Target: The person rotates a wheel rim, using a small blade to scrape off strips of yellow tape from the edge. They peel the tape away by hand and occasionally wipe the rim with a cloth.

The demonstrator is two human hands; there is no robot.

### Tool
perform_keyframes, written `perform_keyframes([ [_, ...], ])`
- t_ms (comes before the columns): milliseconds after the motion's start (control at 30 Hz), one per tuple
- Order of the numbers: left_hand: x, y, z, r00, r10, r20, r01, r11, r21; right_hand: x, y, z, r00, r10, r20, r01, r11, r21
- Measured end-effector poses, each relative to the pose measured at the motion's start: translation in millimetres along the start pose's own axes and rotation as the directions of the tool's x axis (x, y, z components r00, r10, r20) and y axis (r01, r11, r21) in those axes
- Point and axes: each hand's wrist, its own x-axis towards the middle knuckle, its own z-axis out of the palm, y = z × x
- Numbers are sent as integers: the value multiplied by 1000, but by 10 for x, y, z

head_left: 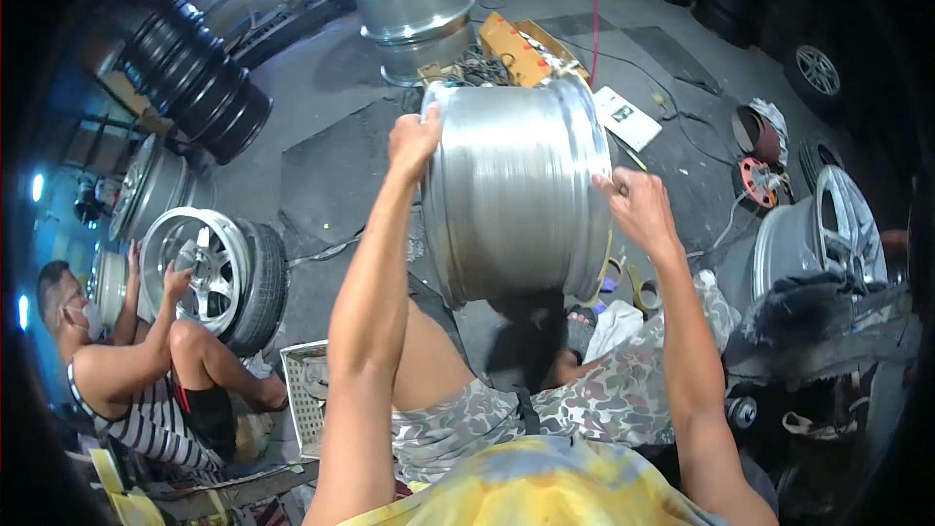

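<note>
A bare silver wheel rim (516, 190) is held up on its side in front of me, its brushed barrel facing me. My left hand (416, 144) is closed around the flange at its left edge. On the opposite edge, my right hand (638, 206) has its fingers curled against the right flange; part of that grip is hidden. Below the rim are my legs in camouflage shorts (609, 375), with a white cloth (616, 327) and a tape roll (647, 294) near the right knee.
At left a seated co-worker (136, 370) handles a spoked wheel (200, 268) beside a tyre (261, 287). Stacked rims (414, 15) stand behind mine, near an orange box (511, 47). A cable (682, 127) crosses the floor. Another rim (784, 248) stands at right.
</note>
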Motion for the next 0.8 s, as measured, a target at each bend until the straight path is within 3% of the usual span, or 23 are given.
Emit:
perform_keyframes([
  [100, -35, 59, 4, 987, 77, -139, -59, 990, 129, -103, -297, 39, 998, 2, 61, -3, 1000, 28],
  [200, -97, 34, -9, 972, 199, -128, -176, 970, 168, -137, -438, 77, 998, 48, 38, -50, 998, 37],
  [300, -210, -33, 7, 972, 184, -146, -165, 977, 135, -293, -316, 106, 997, 72, 16, -72, 997, -13],
  [367, -362, -89, -11, 967, 209, -149, -190, 973, 128, -461, -278, 119, 1000, 27, 9, -28, 994, 108],
  [500, -681, -272, -43, 935, 288, -209, -243, 946, 216, -806, -372, 29, 995, 86, 58, -93, 988, 125],
  [567, -798, -387, -62, 919, 326, -222, -271, 931, 244, -951, -313, 87, 997, 3, 71, -19, 977, 215],
  [633, -833, -440, -110, 901, 372, -224, -311, 912, 266, -1063, -364, 106, 996, 28, 90, -51, 963, 263],
  [700, -836, -472, -159, 899, 384, -209, -356, 920, 162, -1210, -405, 175, 995, -38, 91, 8, 951, 309],
  [733, -834, -499, -159, 896, 404, -182, -378, 911, 163, -1281, -428, 208, 997, -7, 79, -18, 951, 309],
  [800, -833, -527, -158, 847, 484, -220, -457, 875, 163, -1377, -454, 245, 993, -95, 68, 67, 939, 338],
])
